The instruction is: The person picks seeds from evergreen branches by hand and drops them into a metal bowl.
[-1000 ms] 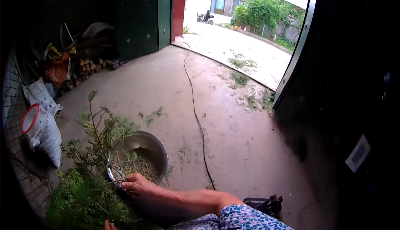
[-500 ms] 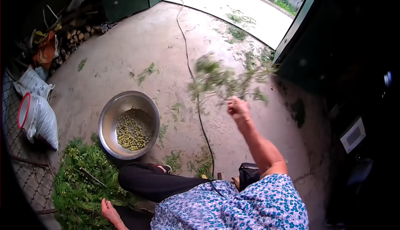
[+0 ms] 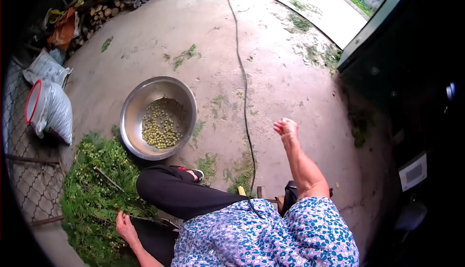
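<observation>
My right hand (image 3: pixel 286 127) is held out over the concrete floor, its fingers loosely bent and apart with nothing visible in them. Down at the lower left, my left hand (image 3: pixel 127 227) is at the edge of a heap of leafy green branches (image 3: pixel 92 189), fingers slightly apart; whether it touches a sprig is unclear. A bare cut stem (image 3: pixel 109 179) lies across the heap. Between the heap and the floor's middle stands a wide steel basin (image 3: pixel 128 122) with many small round green fruits (image 3: pixel 162 129) in its bottom.
A dark cable (image 3: pixel 243 80) runs along the floor toward the doorway. Stray green sprigs (image 3: pixel 186 56) are scattered about. A red-rimmed white sack (image 3: pixel 58 109) and stacked firewood (image 3: pixel 101 13) stand at the left. A dark door (image 3: pixel 382 68) is at the right.
The leafy branch that was in my right hand is gone from it, and the fingers have loosened. My left hand stays by the heap. The view has tilted down.
</observation>
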The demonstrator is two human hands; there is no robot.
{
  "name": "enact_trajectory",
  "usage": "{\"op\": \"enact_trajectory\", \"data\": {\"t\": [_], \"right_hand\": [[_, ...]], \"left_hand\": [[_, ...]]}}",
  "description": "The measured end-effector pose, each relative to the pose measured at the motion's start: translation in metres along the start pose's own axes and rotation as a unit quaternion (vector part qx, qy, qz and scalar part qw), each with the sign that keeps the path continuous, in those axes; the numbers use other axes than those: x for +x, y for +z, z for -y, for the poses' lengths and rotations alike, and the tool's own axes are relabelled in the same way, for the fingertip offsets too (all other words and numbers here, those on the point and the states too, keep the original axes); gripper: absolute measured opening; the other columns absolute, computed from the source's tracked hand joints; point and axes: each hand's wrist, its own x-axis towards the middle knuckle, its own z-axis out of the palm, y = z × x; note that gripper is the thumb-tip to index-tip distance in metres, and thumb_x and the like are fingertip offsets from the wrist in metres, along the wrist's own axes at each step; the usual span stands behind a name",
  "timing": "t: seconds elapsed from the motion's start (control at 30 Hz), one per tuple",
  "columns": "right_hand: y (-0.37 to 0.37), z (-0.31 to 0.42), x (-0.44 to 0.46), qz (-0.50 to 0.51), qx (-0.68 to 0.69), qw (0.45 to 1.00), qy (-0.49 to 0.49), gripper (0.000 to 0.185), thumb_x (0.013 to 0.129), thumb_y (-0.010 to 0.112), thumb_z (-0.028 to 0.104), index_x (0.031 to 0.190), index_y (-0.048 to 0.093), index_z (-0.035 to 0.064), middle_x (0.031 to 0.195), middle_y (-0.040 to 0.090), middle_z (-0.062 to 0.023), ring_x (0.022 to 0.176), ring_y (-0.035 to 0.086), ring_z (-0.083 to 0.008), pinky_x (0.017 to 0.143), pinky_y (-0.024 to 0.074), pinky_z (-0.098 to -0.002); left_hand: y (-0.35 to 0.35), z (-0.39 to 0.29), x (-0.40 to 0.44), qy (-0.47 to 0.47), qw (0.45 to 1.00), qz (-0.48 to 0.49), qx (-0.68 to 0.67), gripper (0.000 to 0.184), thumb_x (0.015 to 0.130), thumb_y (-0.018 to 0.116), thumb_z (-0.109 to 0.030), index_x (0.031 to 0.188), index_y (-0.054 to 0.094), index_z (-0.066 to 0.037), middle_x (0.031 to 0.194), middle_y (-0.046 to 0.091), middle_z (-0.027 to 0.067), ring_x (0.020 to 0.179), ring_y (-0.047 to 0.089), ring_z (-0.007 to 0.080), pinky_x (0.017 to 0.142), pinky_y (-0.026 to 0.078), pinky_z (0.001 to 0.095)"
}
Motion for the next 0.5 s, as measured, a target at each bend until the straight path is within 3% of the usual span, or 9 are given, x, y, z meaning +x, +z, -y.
{"op": "enact_trajectory", "data": {"t": [0.03, 0.13, 0.17, 0.23, 0.3, 0.4, 0.47, 0.5], "right_hand": [[0.028, -0.021, -0.014, 0.015, -0.047, 0.997, 0.056, 0.018, 0.084, 0.051, 0.004, 0.101, 0.049, -0.0012, 0.077, 0.059, -0.0145, 0.063, 0.062, -0.0265, 0.052, 0.0545, -0.0374], [0.092, -0.078, -0.062, 0.213, -0.112, 0.967, 0.082, 0.027, 0.085, 0.048, 0.002, 0.11, 0.046, -0.0083, 0.083, 0.058, -0.0167, 0.065, 0.062, -0.0274, 0.056, 0.0553, -0.0358], [0.12, -0.081, -0.086, 0.242, -0.167, 0.951, 0.098, 0.029, 0.085, 0.045, -0.001, 0.113, 0.044, -0.0102, 0.084, 0.057, -0.0166, 0.067, 0.062, -0.0273, 0.058, 0.0556, -0.0357], [0.159, -0.104, -0.115, 0.326, -0.148, 0.928, 0.105, 0.027, 0.085, 0.045, -0.001, 0.111, 0.045, -0.0104, 0.081, 0.057, -0.0153, 0.067, 0.062, -0.0265, 0.058, 0.0556, -0.0353], [0.197, -0.103, -0.159, 0.389, -0.19, 0.895, 0.102, 0.026, 0.088, 0.047, 0.007, 0.109, 0.048, -0.0074, 0.077, 0.056, -0.0128, 0.061, 0.062, -0.0243, 0.058, 0.0556, -0.0361], [0.246, -0.102, -0.217, 0.501, -0.254, 0.827, 0.021, 0.028, 0.088, 0.053, 0.025, 0.096, 0.058, -0.0016, 0.055, 0.05, -0.0052, 0.043, 0.049, -0.0144, 0.048, 0.0484, -0.0278], [0.277, -0.107, -0.264, 0.536, -0.232, 0.812, -0.019, 0.029, 0.088, 0.053, 0.027, 0.093, 0.059, -0.0009, 0.049, 0.045, -0.003, 0.04, 0.042, -0.0121, 0.046, 0.0448, -0.0252], [0.292, -0.109, -0.286, 0.546, -0.212, 0.811, 0.005, 0.027, 0.088, 0.054, 0.025, 0.093, 0.059, -0.0009, 0.054, 0.048, -0.0034, 0.046, 0.046, -0.0114, 0.048, 0.0457, -0.0248]], "left_hand": [[-0.004, -0.001, -0.002, -0.034, 0.999, 0.011, -0.006, 0.027, 0.081, 0.053, -0.009, 0.106, 0.057, 0.002, 0.096, 0.061, 0.0139, 0.083, 0.059, 0.0252, 0.07, 0.047, 0.0345], [-0.023, -0.023, -0.009, -0.117, 0.982, -0.016, -0.144, 0.028, 0.081, 0.055, -0.006, 0.108, 0.056, 0.001, 0.093, 0.062, 0.0096, 0.084, 0.058, 0.0172, 0.076, 0.047, 0.029], [-0.021, -0.006, -0.015, -0.108, 0.97, -0.055, -0.213, 0.027, 0.082, 0.056, -0.005, 0.108, 0.057, 0.001, 0.089, 0.062, 0.0072, 0.081, 0.058, 0.0138, 0.073, 0.047, 0.0264], [-0.033, -0.019, -0.03, -0.119, 0.939, -0.14, -0.29, 0.024, 0.082, 0.058, -0.004, 0.105, 0.057, 0.003, 0.082, 0.062, 0.0055, 0.07, 0.059, 0.0108, 0.066, 0.046, 0.0213], [-0.038, -0.002, -0.047, -0.146, 0.916, -0.205, -0.313, 0.024, 0.082, 0.058, -0.005, 0.105, 0.058, 0.003, 0.082, 0.062, 0.0044, 0.07, 0.059, 0.0097, 0.064, 0.045, 0.0202], [-0.058, 0.0, -0.07, -0.149, 0.877, -0.286, -0.356, 0.026, 0.084, 0.056, -0.005, 0.11, 0.056, 0.002, 0.087, 0.063, 0.0056, 0.068, 0.058, 0.0087, 0.061, 0.044, 0.02], [-0.069, 0.009, -0.086, -0.151, 0.841, -0.337, -0.395, 0.026, 0.086, 0.055, -0.005, 0.111, 0.055, 0.003, 0.088, 0.062, 0.0063, 0.068, 0.058, 0.0091, 0.061, 0.045, 0.0202], [-0.075, 0.011, -0.093, -0.15, 0.831, -0.357, -0.4, 0.027, 0.086, 0.054, -0.006, 0.112, 0.054, 0.002, 0.088, 0.062, 0.0065, 0.068, 0.057, 0.0097, 0.06, 0.045, 0.0207]]}}
